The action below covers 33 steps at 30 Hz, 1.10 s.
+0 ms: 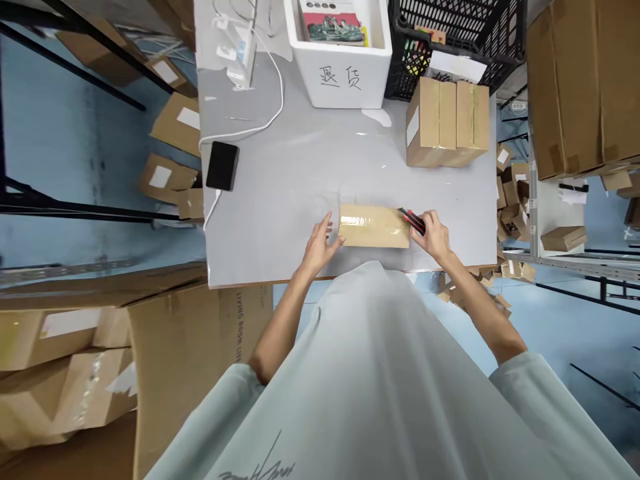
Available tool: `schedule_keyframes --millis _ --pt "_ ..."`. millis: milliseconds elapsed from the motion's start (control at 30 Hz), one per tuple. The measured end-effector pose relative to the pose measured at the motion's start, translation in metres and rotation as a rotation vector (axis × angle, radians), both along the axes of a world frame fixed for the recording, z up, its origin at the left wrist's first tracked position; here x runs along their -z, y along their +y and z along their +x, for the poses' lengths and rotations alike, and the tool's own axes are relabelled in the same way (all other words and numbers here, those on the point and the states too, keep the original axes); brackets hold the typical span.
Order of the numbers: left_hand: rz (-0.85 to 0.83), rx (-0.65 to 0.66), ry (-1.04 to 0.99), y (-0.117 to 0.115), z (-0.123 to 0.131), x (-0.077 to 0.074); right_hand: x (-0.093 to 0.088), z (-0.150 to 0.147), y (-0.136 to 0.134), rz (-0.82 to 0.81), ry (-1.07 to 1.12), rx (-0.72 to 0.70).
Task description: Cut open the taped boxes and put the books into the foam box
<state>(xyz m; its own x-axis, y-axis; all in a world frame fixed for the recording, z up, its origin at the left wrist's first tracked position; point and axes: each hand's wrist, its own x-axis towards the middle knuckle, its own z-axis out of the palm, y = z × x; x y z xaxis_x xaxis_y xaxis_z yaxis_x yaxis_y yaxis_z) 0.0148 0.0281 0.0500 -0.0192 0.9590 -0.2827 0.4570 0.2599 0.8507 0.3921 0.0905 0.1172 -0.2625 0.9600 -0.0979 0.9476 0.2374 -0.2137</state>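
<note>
– State of hands?
– Left hand (pixel 319 248), spread, thumb at the near left corner of a taped carton (pixel 374 226). Right hand (pixel 433 235), gripping a black-and-red tool (pixel 416 223), tip at the carton's right end; cannot tell if touching.
– Carton's position?
– Flat near the desk (pixel 290 180)'s front edge, slightly right of middle.
– Elsewhere?
– Paired boxes (pixel 437 123) toward the right edge; black case (pixel 221 166) by the left edge.
</note>
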Motion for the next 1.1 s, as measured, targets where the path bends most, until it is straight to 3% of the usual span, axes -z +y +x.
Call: schedule_keyframes --millis 167,300,500,667,867,1100 --pt "0.082 0.172 -0.031 0.018 -0.013 0.008 -0.022 -0.07 0.019 0.041 -0.093 -0.474" --pt "0.017 0.244 -0.141 0.028 -0.021 0.018 -0.028 -0.11 0.021 0.06 -0.224 -0.647" --pt "0.064 0.273 -0.256 0.029 -0.018 0.028 -0.039 -0.127 0.018 0.06 -0.344 -0.674" --pt "0.091 0.275 -0.294 0.026 -0.014 0.027 -0.046 -0.136 0.015 0.058 -0.414 -0.723" --pt "0.094 0.327 -0.323 0.027 -0.015 0.024 -0.054 -0.143 0.014 -0.047 -0.373 -0.693" --pt "0.176 0.372 -0.314 0.029 -0.012 0.034 -0.064 -0.15 0.01 -0.082 -0.372 -0.697"
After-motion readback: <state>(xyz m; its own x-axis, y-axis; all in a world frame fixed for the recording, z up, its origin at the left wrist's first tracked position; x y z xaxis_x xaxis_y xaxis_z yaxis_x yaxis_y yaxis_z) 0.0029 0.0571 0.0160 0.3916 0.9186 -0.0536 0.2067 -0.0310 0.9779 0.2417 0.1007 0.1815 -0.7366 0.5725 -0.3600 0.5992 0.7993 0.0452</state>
